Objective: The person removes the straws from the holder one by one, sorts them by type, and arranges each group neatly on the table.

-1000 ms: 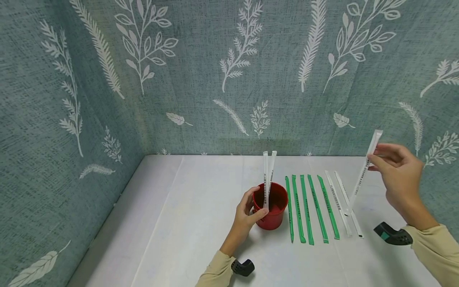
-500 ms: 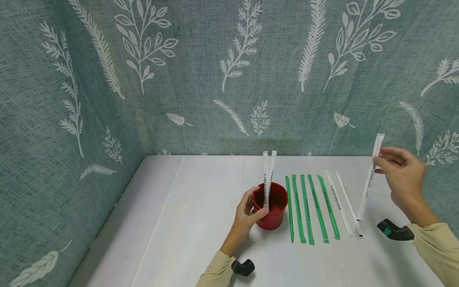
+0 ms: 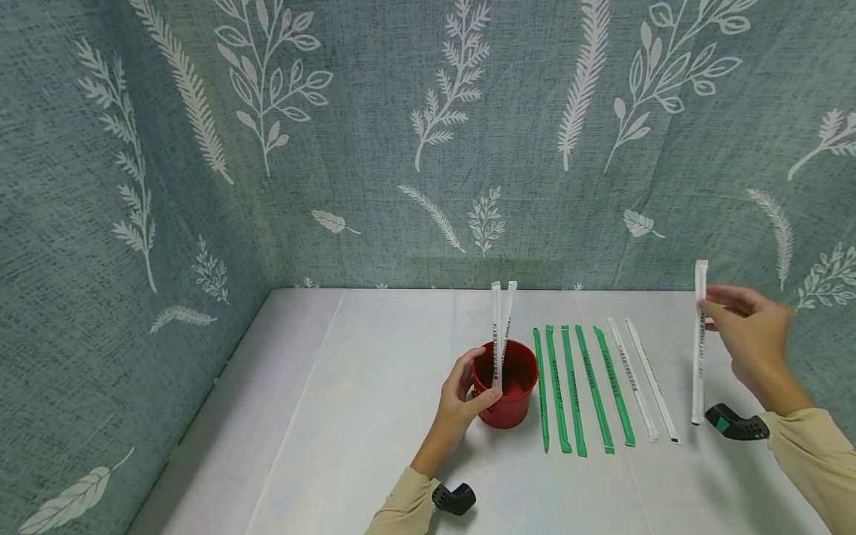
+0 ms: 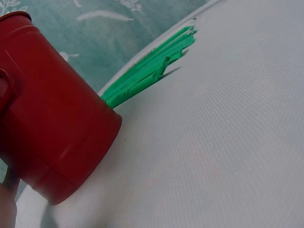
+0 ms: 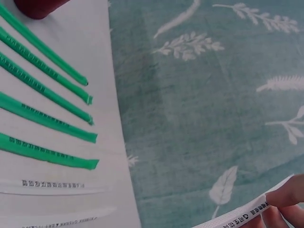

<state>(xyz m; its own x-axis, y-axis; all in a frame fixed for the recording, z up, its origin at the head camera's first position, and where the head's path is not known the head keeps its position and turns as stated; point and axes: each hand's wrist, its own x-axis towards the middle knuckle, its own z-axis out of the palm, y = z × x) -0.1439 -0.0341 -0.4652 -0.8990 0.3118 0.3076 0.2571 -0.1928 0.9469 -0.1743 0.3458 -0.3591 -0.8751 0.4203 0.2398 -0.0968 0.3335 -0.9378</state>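
My left hand [image 3: 460, 397] grips a small red metal bucket [image 3: 511, 412] by its left side, with the thumb at the near side and the fingers at the rim. In the left wrist view the bucket [image 4: 54, 109] fills the left part, with a handle on its side. Two white paper-wrapped straws [image 3: 496, 319] stand in the bucket, leaning together. At the right, my right hand [image 3: 759, 338] pinches another white wrapped straw [image 3: 698, 371] near its top. This straw hangs almost upright, right of the row; whether its lower end touches the table cannot be told.
Several green wrapped straws [image 3: 573, 394] lie side by side just right of the bucket. Two white wrapped straws [image 3: 631, 379] lie beside them, further right. The white table [image 3: 361, 416] meets a green leaf-patterned cloth [image 3: 374, 148] at the back and left.
My right hand has moved slightly right and down. The straw it pinches has swung from tilted to nearly upright, its lower end shifting right, off the row. The left hand and bucket stay put.
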